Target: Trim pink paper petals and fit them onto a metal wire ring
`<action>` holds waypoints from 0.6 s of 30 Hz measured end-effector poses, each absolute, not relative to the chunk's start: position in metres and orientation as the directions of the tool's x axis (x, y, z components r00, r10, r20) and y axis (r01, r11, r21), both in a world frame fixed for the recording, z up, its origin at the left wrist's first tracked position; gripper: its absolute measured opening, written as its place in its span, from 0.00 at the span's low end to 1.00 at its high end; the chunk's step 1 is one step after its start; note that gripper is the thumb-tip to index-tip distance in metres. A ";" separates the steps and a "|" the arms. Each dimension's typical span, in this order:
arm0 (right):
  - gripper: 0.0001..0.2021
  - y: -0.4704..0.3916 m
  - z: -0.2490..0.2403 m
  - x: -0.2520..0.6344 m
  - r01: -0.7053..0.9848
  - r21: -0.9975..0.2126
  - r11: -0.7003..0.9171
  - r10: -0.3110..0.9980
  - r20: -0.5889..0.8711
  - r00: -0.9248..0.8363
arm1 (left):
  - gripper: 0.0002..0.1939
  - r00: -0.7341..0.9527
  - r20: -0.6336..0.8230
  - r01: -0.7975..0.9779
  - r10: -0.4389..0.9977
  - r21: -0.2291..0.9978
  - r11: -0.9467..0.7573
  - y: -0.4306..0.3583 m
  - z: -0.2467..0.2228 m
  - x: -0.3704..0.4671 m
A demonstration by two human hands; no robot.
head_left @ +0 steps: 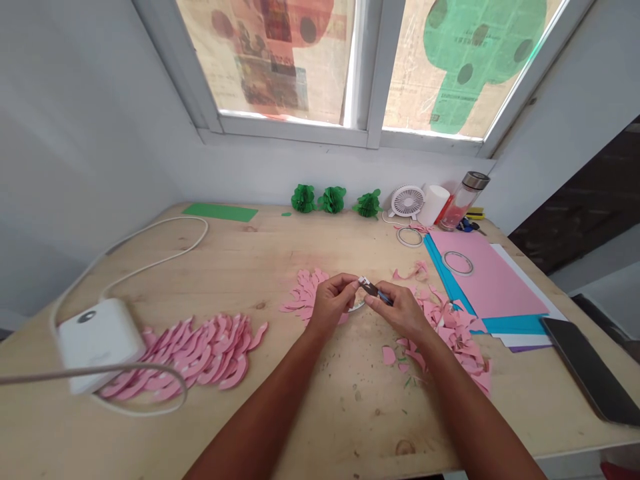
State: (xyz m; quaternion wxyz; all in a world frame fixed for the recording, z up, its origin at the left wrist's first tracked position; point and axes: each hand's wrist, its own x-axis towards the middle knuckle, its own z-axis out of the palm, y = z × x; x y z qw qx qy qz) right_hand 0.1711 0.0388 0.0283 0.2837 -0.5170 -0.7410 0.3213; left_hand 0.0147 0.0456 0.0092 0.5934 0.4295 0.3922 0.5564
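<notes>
My left hand is closed in a pinch at a small white piece at the tip of a dark tool. My right hand is wrapped round that dark tool, which looks like a small cutter. A tape roll lies just beneath and between the hands, partly hidden. Behind my left hand sits a cluster of pink paper petals. Pink paper scraps are heaped beside my right forearm. At the left, curved pink strips are piled in overlapping rows.
A white box with a cable stands left. Green paper flowers, a small fan and a bottle line the back. Coloured sheets and a phone lie right.
</notes>
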 end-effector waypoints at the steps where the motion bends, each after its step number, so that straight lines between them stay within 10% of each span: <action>1: 0.16 0.039 0.029 0.171 0.584 -0.768 0.261 0.948 0.089 -0.306 | 0.13 0.075 0.013 -0.322 0.997 0.947 0.012 0.046 0.009 0.015; 18: 0.17 0.038 0.026 0.171 0.594 -0.767 0.243 0.958 0.092 -0.272 | 0.11 0.084 0.013 -0.323 0.996 0.946 0.015 0.045 0.007 0.015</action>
